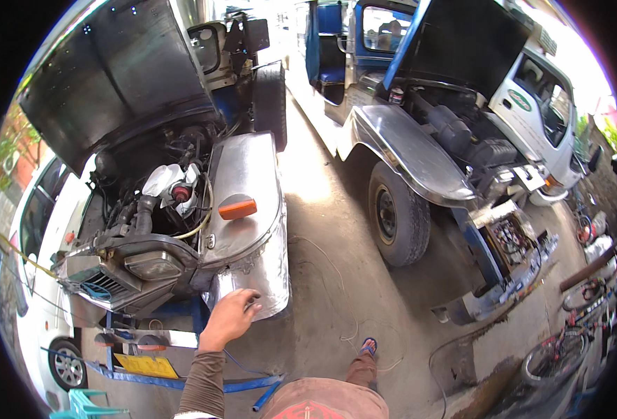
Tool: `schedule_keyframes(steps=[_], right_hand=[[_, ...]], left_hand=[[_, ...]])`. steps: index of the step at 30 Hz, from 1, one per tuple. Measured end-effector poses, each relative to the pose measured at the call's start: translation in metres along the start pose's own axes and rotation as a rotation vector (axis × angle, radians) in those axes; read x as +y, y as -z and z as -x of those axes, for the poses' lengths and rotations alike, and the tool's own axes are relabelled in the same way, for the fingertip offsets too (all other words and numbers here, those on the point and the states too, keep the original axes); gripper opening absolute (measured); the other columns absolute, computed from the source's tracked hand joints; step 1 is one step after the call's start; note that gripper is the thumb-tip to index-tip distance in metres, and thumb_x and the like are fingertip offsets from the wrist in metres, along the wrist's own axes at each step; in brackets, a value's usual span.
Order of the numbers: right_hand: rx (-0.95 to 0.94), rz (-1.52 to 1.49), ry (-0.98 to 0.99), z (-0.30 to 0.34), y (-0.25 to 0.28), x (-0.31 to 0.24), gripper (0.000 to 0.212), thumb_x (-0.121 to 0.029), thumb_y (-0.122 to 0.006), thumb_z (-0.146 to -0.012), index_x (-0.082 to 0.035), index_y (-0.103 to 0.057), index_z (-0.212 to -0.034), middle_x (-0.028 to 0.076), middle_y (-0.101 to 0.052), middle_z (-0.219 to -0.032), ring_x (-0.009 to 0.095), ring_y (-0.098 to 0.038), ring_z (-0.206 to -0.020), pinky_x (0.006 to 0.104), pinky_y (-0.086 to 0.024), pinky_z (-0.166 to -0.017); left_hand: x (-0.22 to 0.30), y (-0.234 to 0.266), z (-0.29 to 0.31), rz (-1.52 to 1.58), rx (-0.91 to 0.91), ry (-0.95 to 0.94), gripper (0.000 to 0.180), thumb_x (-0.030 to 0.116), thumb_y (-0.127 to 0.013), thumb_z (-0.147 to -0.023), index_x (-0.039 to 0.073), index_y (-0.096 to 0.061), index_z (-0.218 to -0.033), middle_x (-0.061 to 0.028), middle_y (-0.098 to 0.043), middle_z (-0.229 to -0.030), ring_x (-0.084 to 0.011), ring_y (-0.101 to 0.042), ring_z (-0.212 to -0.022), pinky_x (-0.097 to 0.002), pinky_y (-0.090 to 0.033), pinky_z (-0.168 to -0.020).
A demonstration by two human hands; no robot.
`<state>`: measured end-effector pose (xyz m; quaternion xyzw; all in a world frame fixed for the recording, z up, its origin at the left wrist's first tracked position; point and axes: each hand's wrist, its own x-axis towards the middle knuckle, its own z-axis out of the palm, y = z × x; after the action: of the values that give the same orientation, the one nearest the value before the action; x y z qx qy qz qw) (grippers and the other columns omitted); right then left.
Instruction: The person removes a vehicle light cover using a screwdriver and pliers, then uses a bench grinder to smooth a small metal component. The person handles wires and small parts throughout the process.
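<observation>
My left hand reaches up from the lower edge in a brown sleeve, in front of the sheet-metal fender of the left vehicle. Its thumb and fingers are drawn together around a small dark spot; what they hold, if anything, is too small to name. Bare metal at the fender's lower front lies just beyond the fingers. On the fender's top rests an orange marker light. My right hand is not in view.
The left vehicle's engine bay lies under a raised hood. Another vehicle with its hood up shows a front tyre at right. A blue bumper bar runs low at front; a thin cable trails over the ground.
</observation>
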<state>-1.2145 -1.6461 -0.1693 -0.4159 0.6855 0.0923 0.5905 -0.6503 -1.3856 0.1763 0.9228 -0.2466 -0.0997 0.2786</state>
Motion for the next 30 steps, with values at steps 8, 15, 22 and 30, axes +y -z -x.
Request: schedule_keyframes(steps=[8,15,22,30], right_hand=[[0.035,0.467,0.605,-0.161,0.044,-0.384,0.014,-0.008,-0.061,-0.082,0.005,-0.062,-0.075,0.014,-0.063,-0.063,0.026,-0.062,-0.052,0.0402,-0.050,-0.051],[-0.214,0.254,0.901,-0.161,-0.061,-0.693,0.010,-0.004,-0.056,-0.093,0.000,-0.064,-0.088,0.004,-0.064,-0.071,0.011,-0.060,-0.057,0.0256,-0.048,-0.050],[-0.456,0.511,0.843,-0.145,-0.242,-0.778,0.013,-0.007,-0.063,-0.090,0.004,-0.070,-0.092,0.008,-0.068,-0.072,0.014,-0.063,-0.062,0.0284,-0.050,-0.057],[-0.369,0.807,1.048,-0.114,-0.403,-0.935,0.020,-0.015,-0.068,-0.088,0.002,-0.072,-0.097,0.011,-0.072,-0.079,0.018,-0.068,-0.071,0.0318,-0.052,-0.069]], left_hand=[[0.079,-0.042,-0.055,0.031,-0.008,0.266,0.033,0.025,-0.066,-0.093,0.003,-0.067,-0.117,-0.0176,-0.068,-0.116,-0.0361,-0.062,-0.111,-0.0423,-0.048,-0.097],[0.107,-0.077,-0.145,0.084,0.036,0.284,0.034,0.027,-0.066,-0.093,0.003,-0.067,-0.118,-0.0175,-0.069,-0.114,-0.0356,-0.063,-0.110,-0.0433,-0.049,-0.096],[0.045,-0.067,-0.318,0.038,0.245,0.444,0.033,0.026,-0.067,-0.092,0.004,-0.068,-0.117,-0.0174,-0.070,-0.109,-0.0358,-0.065,-0.105,-0.0449,-0.049,-0.094],[0.042,0.000,-0.599,0.188,0.287,0.074,0.029,0.022,-0.065,-0.094,0.003,-0.067,-0.116,-0.0172,-0.069,-0.110,-0.0352,-0.064,-0.105,-0.0430,-0.050,-0.092]])
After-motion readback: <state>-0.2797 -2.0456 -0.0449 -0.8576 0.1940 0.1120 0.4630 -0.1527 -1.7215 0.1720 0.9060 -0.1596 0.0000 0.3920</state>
